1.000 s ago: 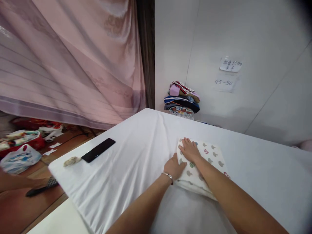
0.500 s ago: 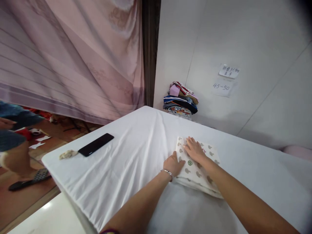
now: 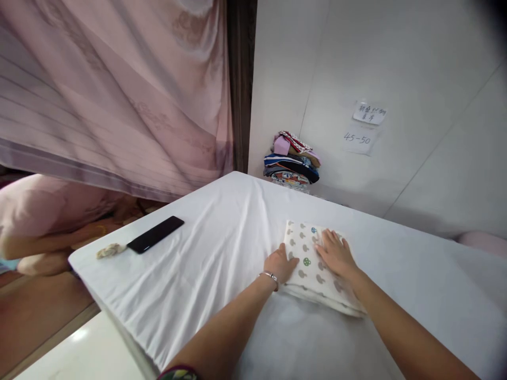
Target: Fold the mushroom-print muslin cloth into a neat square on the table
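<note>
A folded white cloth (image 3: 309, 272) with a grey mushroom print and a few coloured motifs lies on the table. My right hand (image 3: 336, 253) rests flat on its right part, fingers spread. Against the left edge of the cloth is my left hand (image 3: 280, 264), its thumb reaching over the top and apart from the other fingers. Those fingers lie along the edge, partly hidden by the hand. Several layers show at the cloth's near edge.
The table has a wrinkled white cover (image 3: 214, 237). A black phone (image 3: 156, 235) with a pale attachment lies at the left. Folded fabrics (image 3: 292, 161) are stacked by the wall past the far edge. Below the curtain (image 3: 158, 95), another person (image 3: 51, 227) is bent low.
My right hand has slid to the right across the cloth, uncovering a blue motif. My left hand stays at the left edge. The other person at the left has bent down into view.
</note>
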`<state>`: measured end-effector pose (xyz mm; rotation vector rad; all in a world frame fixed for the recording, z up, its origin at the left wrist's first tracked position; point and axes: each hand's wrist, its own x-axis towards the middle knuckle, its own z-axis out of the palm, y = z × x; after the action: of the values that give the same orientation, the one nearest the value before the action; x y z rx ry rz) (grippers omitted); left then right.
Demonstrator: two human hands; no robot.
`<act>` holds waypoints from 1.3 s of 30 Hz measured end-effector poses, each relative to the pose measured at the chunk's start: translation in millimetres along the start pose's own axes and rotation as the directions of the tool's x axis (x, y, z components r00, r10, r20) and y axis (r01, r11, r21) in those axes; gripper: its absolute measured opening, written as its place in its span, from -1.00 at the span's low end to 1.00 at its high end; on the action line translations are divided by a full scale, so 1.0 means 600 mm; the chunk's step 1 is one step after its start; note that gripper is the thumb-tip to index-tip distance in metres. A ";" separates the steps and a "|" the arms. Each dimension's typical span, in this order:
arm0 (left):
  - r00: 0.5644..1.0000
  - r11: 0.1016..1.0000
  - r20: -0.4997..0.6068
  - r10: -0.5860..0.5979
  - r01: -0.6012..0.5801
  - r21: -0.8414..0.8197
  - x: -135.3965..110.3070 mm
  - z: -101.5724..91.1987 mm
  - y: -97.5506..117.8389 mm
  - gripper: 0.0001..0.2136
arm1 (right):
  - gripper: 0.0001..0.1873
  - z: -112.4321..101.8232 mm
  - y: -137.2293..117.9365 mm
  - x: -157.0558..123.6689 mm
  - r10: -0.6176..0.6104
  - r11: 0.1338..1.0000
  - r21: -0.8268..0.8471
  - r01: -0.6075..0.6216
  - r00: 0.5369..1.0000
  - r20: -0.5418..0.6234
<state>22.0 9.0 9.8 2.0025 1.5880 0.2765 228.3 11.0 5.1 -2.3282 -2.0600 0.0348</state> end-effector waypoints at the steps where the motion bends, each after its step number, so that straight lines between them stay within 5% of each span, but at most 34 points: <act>1: 1.000 1.000 0.000 -0.001 0.001 0.004 0.000 0.000 0.000 -0.55 | -0.33 0.003 0.008 -0.004 0.015 1.000 -0.014 -0.015 1.000 0.005; 5: 1.000 1.000 0.004 -0.002 0.002 -0.007 -0.001 0.001 0.001 -0.52 | -0.30 0.011 0.024 -0.013 0.046 0.999 0.002 -0.046 0.996 0.077; 12: 1.000 1.000 0.006 0.004 -0.004 -0.009 0.001 0.004 -0.001 -0.51 | -0.31 0.010 0.040 -0.028 0.072 0.997 -0.002 -0.072 0.997 0.034; 16: 1.000 1.000 0.001 0.004 -0.004 -0.029 0.003 0.009 -0.003 -0.49 | -0.31 -0.004 0.019 -0.038 0.073 0.997 0.008 -0.074 0.997 0.029; 20: 1.000 0.994 -0.001 -0.005 0.005 -0.106 0.007 0.008 -0.009 -0.45 | -0.34 -0.007 -0.035 -0.070 -0.128 0.989 0.068 0.131 0.991 -0.049; 23: 0.998 0.969 0.028 -0.047 0.053 -0.241 0.013 -0.002 -0.015 -0.50 | -0.34 0.003 -0.065 -0.097 -0.268 0.951 0.166 0.261 0.963 0.016; 28: 0.996 0.951 0.058 -0.061 0.075 -0.299 0.020 -0.018 -0.023 -0.61 | -0.32 -0.001 -0.082 -0.115 -0.246 0.947 0.231 0.223 0.966 0.076; 34: 0.999 0.962 0.007 -0.043 0.043 -0.271 0.016 -0.012 -0.020 -0.66 | -0.34 -0.001 -0.102 -0.139 -0.426 0.884 0.233 0.404 0.903 0.050; 39: 1.000 0.969 -0.008 -0.027 0.024 -0.247 0.018 -0.007 -0.021 -0.69 | -0.35 -0.002 -0.099 -0.184 -0.451 0.873 0.242 0.424 0.890 0.066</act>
<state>12.4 22.2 4.7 1.7913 1.5045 0.4538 156.0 -91.1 8.2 -1.7259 -2.4468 0.3798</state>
